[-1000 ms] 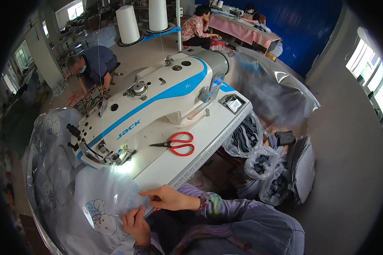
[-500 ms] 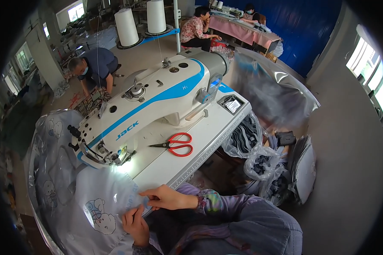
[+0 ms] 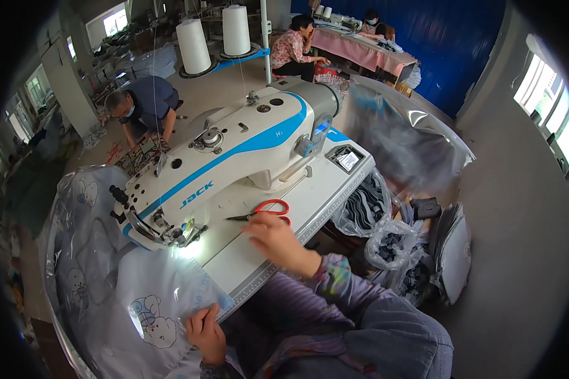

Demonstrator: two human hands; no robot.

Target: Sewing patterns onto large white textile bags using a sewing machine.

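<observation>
Gone from the cloth since a second ago: right hand (image 3: 275, 243), then lying flat on the printed fabric (image 3: 152, 303) next to the left one. Now lifted and stretched forward over the table (image 3: 325, 199), towards 12 o'clock. Blurred with motion, fingers seemingly loose and slightly apart, nothing in them; cannot tell more than that. Stops just short of the red-handled scissors (image 3: 269, 210), which lie where they lay before, blades pointing to 9 o'clock, handles just beyond the fingertips, not yet touched.

Left hand (image 3: 207, 331) unmoved: curled, thumb and fingers pinching the near edge of the fabric at the table's front corner.

Reads as a pause in the stitching, with only one hand on the cloth and the other beside the cutting tool.

The fabric itself: pale blue-white, thin and limp, printed with small cartoon animals. Lies at 7 o'clock of the view, one end under the lit needle end of the white-and-blue sewing machine (image 3: 234, 158), the rest spilling off the table's left edge into a big crumpled heap at 8 o'clock. Flat and fairly smooth near the needle, wrinkled lower down.

Beyond, at 3 o'clock of the table, clear plastic bags (image 3: 367, 211) of dark pieces.
</observation>
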